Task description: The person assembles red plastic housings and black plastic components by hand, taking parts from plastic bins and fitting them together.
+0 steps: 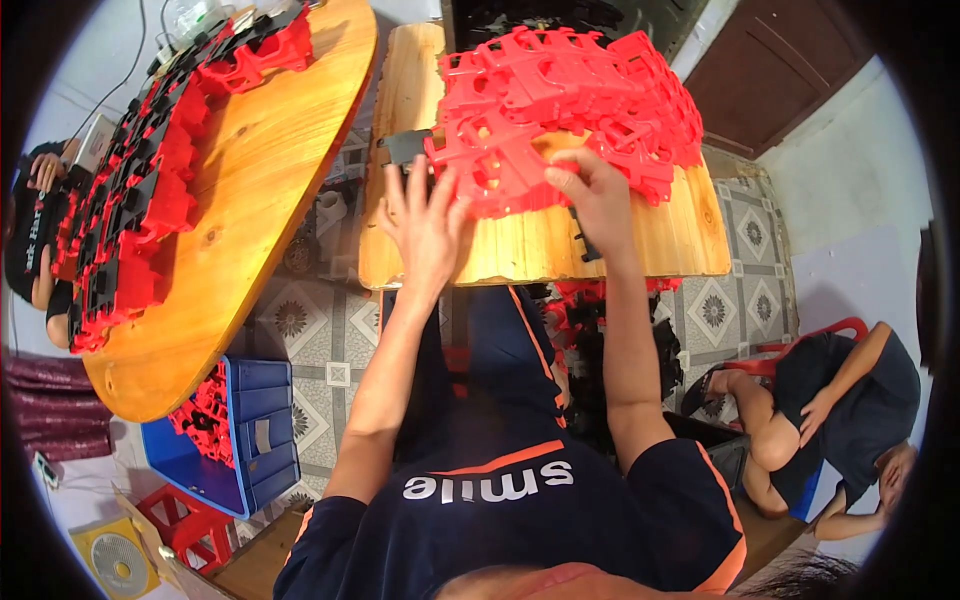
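Several red plastic frames (560, 85) with cut-out openings lie piled in overlapping rows on the wooden table in front of me. My left hand (422, 222) is open, its fingers spread at the near left edge of the pile. Just past those fingertips sits a flat black plastic part (404, 147). My right hand (597, 192) is closed, thumb and fingers bent together beside the nearest red frame (490, 165); what they hold, if anything, is hidden. A slim black piece (586, 240) shows next to my right wrist, partly covered by it.
On the left, a longer wooden table (235, 200) bears a row of red and black assemblies (150, 190). Below it stands a blue crate (262, 430) with red parts inside. A person (845, 400) sits at the right; another (45, 220) is at the far left.
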`<state>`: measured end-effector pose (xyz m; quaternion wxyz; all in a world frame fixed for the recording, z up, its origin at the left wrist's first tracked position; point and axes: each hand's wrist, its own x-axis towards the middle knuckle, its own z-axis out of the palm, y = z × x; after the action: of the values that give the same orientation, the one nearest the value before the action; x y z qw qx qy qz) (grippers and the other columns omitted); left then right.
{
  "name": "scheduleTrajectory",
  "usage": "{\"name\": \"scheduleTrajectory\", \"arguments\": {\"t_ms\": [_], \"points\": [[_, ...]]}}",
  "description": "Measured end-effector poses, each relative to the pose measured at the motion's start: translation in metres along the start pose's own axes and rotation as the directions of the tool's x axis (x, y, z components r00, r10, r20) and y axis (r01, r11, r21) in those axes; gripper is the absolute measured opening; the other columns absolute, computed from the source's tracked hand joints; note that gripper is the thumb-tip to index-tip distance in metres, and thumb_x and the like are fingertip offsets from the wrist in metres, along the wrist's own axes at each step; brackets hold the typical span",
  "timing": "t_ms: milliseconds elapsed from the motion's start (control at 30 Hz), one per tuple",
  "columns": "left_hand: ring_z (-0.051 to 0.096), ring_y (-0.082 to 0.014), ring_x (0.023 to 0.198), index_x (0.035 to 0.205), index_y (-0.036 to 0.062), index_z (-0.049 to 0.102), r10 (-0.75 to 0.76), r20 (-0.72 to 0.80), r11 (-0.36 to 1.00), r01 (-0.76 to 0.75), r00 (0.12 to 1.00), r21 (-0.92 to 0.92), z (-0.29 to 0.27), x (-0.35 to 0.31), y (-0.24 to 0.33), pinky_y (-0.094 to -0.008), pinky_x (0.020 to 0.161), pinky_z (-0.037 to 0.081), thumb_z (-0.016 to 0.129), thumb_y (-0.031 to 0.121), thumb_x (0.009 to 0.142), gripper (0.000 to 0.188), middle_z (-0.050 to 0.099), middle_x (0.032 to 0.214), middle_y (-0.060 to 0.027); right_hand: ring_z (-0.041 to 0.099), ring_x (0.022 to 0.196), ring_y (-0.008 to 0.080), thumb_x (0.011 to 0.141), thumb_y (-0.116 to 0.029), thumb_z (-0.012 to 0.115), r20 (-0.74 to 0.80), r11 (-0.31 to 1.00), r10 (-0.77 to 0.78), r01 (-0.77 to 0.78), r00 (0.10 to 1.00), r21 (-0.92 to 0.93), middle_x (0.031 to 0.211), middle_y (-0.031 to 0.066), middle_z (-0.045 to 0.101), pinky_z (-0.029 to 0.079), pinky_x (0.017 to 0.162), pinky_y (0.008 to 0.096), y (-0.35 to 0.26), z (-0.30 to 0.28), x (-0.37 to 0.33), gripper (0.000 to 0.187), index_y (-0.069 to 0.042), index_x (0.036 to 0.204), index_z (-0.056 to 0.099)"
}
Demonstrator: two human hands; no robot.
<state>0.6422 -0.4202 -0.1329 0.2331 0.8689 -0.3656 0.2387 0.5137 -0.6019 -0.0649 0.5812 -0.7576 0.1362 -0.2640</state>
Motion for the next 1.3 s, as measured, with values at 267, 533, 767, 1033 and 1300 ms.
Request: {"name": "scheduleTrajectory", "arguments": {"t_ms": [267, 533, 767, 1033, 1300], "points": [[0.044, -0.0285, 0.113, 0.15, 0.0057, 0.021, -0.201, 0.324, 0.383, 0.379, 0.924, -0.843, -0.018, 0.015, 0.028, -0.0421, 0.102, 0.03, 0.067, 0.047, 0.086, 0.089, 0.056, 0.122, -0.0201, 0.063, 0.077, 0.0282, 0.078, -0.012, 0.073, -0.088, 0.616, -0.584, 0.371, 0.807, -0.695, 0.084, 0.0109, 0.065, 0.048, 0.069, 0.0362, -0.005, 0.056, -0.05, 0.021, -0.002, 0.095, 0.065], [0.06, -0.027, 0.106, 0.148, -0.0032, 0.018, 0.05, 0.628, 0.209, 0.606, 0.777, -0.767, -0.038, 0.074, 0.036, -0.0346, 0.089, 0.051, 0.075, 0.033, 0.08, 0.096, 0.057, 0.119, -0.0246, 0.063, 0.078, 0.0262, 0.077, -0.013, 0.077, -0.005, 0.702, -0.597, 0.52, 0.802, -0.486, 0.093, 0.0089, 0.067, 0.049, 0.072, 0.0345, -0.04, 0.042, -0.025, 0.038, -0.005, 0.11, 0.06], [0.063, -0.0213, 0.105, 0.149, -0.0019, 0.015, -0.043, 0.743, 0.026, 0.744, 0.668, -0.668, -0.058, 0.065, 0.025, -0.0345, 0.087, 0.052, 0.078, 0.016, 0.078, 0.096, 0.058, 0.123, -0.0183, 0.062, 0.094, 0.0292, 0.081, -0.01, 0.07, -0.194, 0.837, -0.341, 0.203, 0.92, -0.507, 0.093, 0.0093, 0.065, 0.048, 0.087, 0.0356, 0.018, -0.052, -0.044, 0.031, -0.006, 0.11, 0.064], [0.066, -0.019, 0.1, 0.13, 0.002, 0.048, 0.097, 0.736, -0.395, 0.704, 0.67, -0.59, -0.042, 0.038, -0.001, -0.0308, 0.077, 0.059, 0.068, 0.017, 0.089, 0.048, 0.064, 0.116, -0.0105, 0.061, 0.088, 0.0218, 0.082, -0.003, 0.067, -0.104, 0.902, -0.125, 0.069, 0.987, -0.427, 0.098, 0.0072, 0.062, 0.05, 0.077, 0.0313, 0.079, -0.066, -0.052, 0.029, -0.003, 0.11, 0.066], [0.064, -0.0256, 0.107, 0.132, -0.0006, 0.045, 0.129, 0.746, -0.535, 0.679, 0.654, -0.503, -0.061, 0.062, -0.004, -0.0385, 0.086, 0.059, 0.057, 0.028, 0.096, 0.048, 0.059, 0.124, -0.018, 0.059, 0.066, 0.0118, 0.085, -0.004, 0.056, 0.117, 0.822, 0.309, -0.327, 0.944, 0.467, 0.085, 0.0065, 0.066, 0.046, 0.057, 0.0244, 0.029, -0.075, -0.041, 0.025, -0.001, 0.108, 0.065]]}}
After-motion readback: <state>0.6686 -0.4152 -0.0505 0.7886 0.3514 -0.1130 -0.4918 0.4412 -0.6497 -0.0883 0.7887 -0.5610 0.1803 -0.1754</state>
